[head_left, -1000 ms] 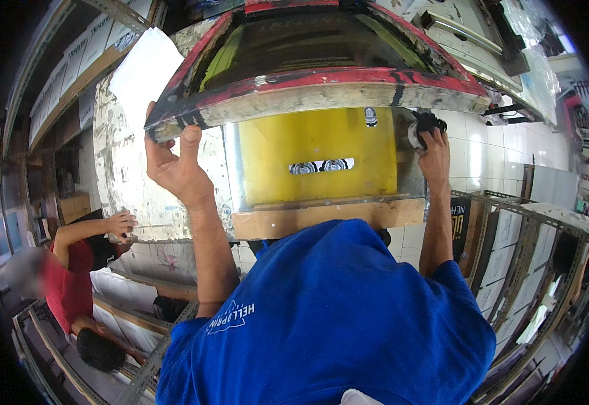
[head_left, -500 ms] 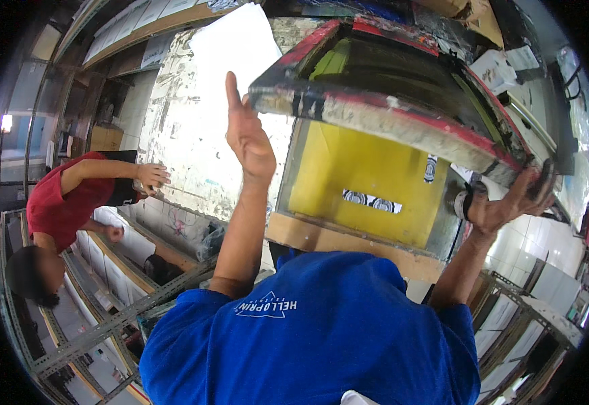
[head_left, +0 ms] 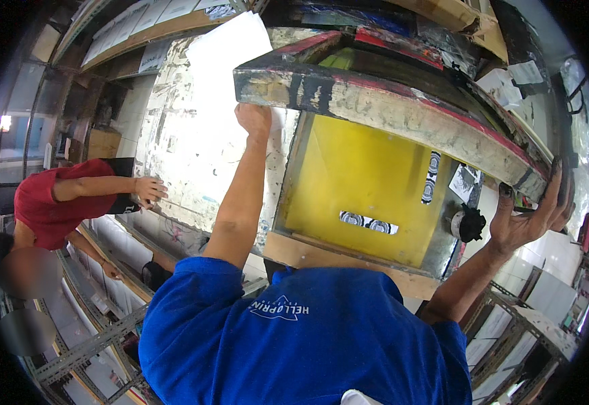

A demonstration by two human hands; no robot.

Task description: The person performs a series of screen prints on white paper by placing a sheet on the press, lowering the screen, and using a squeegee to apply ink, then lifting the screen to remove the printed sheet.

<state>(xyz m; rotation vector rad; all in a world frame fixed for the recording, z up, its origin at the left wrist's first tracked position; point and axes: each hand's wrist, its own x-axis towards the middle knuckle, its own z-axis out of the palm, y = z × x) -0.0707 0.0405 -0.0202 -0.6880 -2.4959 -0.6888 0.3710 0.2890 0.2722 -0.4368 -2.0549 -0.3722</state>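
A screen printing frame with a stained, pale wooden edge is tilted up over a yellow printing board. My right hand grips its near right corner, thumb on the front edge and fingers along the side; the fingertips are stained dark. At the frame's left corner is my left hand, its fingers hidden behind the frame's edge; whether it touches the frame I cannot tell. Two printed strips, one lying crosswise and one lengthwise, rest on the yellow board. White paper sheets lie beyond my left hand.
The paint-marked white table extends to the left. A person in a red shirt stands at its left side, one hand at the edge. A black-and-silver roll sits right of the board. Metal racks stand behind me.
The screen frame has been raised further, its near edge now closer to me. My left hand, earlier with fingers stretched upward, now reaches behind the frame's left corner. My right hand has shifted right.
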